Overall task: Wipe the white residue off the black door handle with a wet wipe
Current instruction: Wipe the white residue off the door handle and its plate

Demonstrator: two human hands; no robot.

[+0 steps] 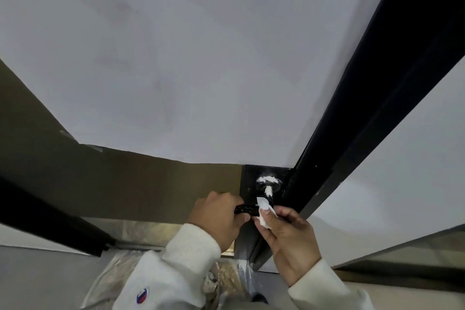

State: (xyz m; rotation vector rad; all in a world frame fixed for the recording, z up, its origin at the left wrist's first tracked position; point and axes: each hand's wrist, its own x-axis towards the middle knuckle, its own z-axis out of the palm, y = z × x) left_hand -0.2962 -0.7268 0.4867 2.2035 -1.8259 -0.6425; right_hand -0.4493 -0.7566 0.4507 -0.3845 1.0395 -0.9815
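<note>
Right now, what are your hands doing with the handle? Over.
Left hand grips black door handle. Right hand pinches wet wipe against it. White residue on base. Nothing blocking.

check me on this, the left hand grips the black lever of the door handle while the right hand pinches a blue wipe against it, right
Not quite: the wipe is white, not blue, as the head view shows. The rest holds: the left hand grips the black lever of the door handle while the right hand pinches the wipe against it.
</note>
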